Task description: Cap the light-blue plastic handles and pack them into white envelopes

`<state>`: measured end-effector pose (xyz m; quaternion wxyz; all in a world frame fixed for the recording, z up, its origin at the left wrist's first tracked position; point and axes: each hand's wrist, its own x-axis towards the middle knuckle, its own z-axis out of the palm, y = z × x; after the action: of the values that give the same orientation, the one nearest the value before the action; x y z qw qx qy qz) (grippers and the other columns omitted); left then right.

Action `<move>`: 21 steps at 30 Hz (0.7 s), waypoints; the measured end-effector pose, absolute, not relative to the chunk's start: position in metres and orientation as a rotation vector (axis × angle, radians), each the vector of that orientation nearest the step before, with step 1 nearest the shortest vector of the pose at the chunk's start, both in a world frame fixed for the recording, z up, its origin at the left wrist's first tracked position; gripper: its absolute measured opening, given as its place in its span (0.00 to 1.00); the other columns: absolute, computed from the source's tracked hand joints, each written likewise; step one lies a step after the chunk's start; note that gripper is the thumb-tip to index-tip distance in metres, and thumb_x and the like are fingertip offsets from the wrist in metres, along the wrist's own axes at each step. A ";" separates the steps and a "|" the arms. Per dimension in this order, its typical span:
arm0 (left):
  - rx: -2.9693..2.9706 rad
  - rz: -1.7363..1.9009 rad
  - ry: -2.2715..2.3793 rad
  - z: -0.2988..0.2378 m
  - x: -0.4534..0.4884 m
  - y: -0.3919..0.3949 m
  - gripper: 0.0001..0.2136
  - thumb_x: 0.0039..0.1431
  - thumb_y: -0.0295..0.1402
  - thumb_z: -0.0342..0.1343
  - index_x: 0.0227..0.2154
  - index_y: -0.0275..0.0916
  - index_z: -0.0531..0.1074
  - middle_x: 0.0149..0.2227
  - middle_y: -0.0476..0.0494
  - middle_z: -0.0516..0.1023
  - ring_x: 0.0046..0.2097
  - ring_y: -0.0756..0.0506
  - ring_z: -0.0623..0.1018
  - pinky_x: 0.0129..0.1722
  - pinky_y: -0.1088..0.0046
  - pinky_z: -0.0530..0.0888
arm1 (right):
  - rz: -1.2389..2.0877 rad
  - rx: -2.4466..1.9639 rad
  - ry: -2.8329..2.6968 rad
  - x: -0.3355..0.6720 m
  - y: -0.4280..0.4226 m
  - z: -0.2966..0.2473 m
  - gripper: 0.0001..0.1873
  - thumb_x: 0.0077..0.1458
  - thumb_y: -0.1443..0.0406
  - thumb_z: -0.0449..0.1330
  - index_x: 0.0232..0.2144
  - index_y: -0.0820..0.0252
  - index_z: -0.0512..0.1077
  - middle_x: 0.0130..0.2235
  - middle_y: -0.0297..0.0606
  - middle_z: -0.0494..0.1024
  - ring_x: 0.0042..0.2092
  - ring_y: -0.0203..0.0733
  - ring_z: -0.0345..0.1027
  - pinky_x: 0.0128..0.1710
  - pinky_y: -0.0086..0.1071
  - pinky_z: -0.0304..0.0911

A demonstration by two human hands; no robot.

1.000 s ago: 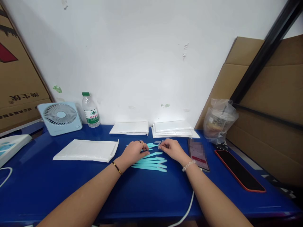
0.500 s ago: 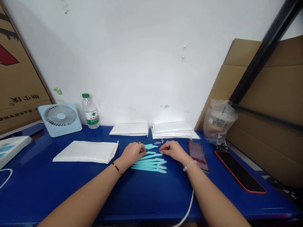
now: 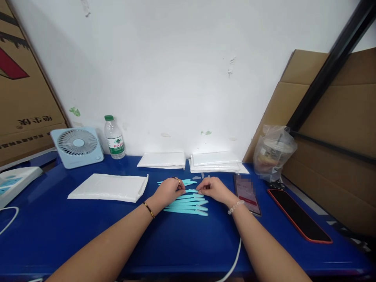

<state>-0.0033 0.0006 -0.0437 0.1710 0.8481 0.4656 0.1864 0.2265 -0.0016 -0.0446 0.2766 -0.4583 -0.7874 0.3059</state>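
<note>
Both hands pinch one turquoise eyebrow razor [image 3: 191, 190] between them. My left hand [image 3: 170, 190] is closed on its handle, and my right hand [image 3: 214, 189] has thumb and fingertips at its blade end. Just below, several more turquoise razors [image 3: 188, 207] lie side by side on the blue table [image 3: 176, 243], blade ends to the right. A few others [image 3: 188, 182] lie beyond the knuckles of my left hand, partly hidden by it. Small clear plastic pieces [image 3: 196, 178], perhaps blade covers, rest past my right fingertips.
White padded envelopes lie at left [image 3: 108, 187], back middle [image 3: 161, 159] and in a stack [image 3: 217, 160]. A fan [image 3: 78, 145] and water bottle [image 3: 114, 141] stand back left. Right are two phones [image 3: 247, 194] [image 3: 299, 215], a cable [image 3: 235, 262] and a bagged cup [image 3: 273, 152].
My right hand has moved slightly left and its fingertips now meet the razor's blade end. My left hand has shifted a little to the right with the handle.
</note>
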 end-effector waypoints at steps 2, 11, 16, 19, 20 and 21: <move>2.402 0.534 1.302 -0.044 -0.002 0.000 0.06 0.53 0.36 0.54 0.28 0.40 0.74 0.31 0.48 0.75 0.33 0.48 0.73 0.30 0.76 0.65 | 0.823 -1.202 -2.141 0.224 -0.002 -0.046 0.06 0.46 0.65 0.63 0.30 0.58 0.78 0.28 0.35 0.76 0.28 0.36 0.68 0.28 0.27 0.61; 2.531 0.672 1.523 -0.039 -0.019 0.011 0.09 0.54 0.37 0.54 0.37 0.43 0.74 0.41 0.46 0.74 0.45 0.43 0.71 0.43 0.70 0.66 | 0.165 -1.328 -2.183 0.225 0.008 -0.052 0.16 0.55 0.65 0.57 0.46 0.54 0.72 0.40 0.40 0.71 0.43 0.43 0.64 0.44 0.35 0.60; 2.511 0.556 1.580 -0.042 -0.021 0.015 0.08 0.54 0.37 0.54 0.35 0.42 0.73 0.39 0.46 0.76 0.44 0.44 0.72 0.41 0.71 0.66 | 0.010 -1.426 -2.269 0.222 0.009 -0.053 0.08 0.56 0.66 0.56 0.36 0.56 0.74 0.37 0.38 0.71 0.41 0.43 0.63 0.41 0.34 0.58; 2.480 0.559 1.596 -0.040 -0.021 0.014 0.08 0.53 0.38 0.55 0.34 0.42 0.73 0.38 0.47 0.76 0.42 0.45 0.73 0.38 0.72 0.65 | -0.036 -1.475 -2.252 0.221 0.008 -0.051 0.07 0.56 0.68 0.54 0.30 0.59 0.73 0.34 0.38 0.72 0.38 0.42 0.64 0.39 0.32 0.57; 2.478 0.562 1.587 -0.039 -0.021 0.014 0.08 0.53 0.38 0.55 0.34 0.42 0.73 0.37 0.47 0.76 0.42 0.45 0.74 0.38 0.73 0.65 | -0.045 -1.486 -2.245 0.221 0.007 -0.050 0.07 0.56 0.68 0.54 0.29 0.59 0.72 0.34 0.38 0.72 0.38 0.41 0.64 0.38 0.32 0.57; 2.481 0.564 1.576 -0.039 -0.021 0.014 0.08 0.53 0.38 0.55 0.33 0.42 0.74 0.37 0.47 0.76 0.41 0.45 0.74 0.37 0.73 0.65 | -0.040 -1.492 -2.239 0.222 0.007 -0.050 0.08 0.56 0.68 0.53 0.29 0.59 0.72 0.34 0.38 0.72 0.37 0.41 0.64 0.38 0.32 0.57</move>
<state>-0.0209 0.0136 -0.0389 0.0740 0.8267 0.5251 0.1880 0.2219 0.0067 -0.0500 0.2234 -0.5406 -0.8110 -0.0147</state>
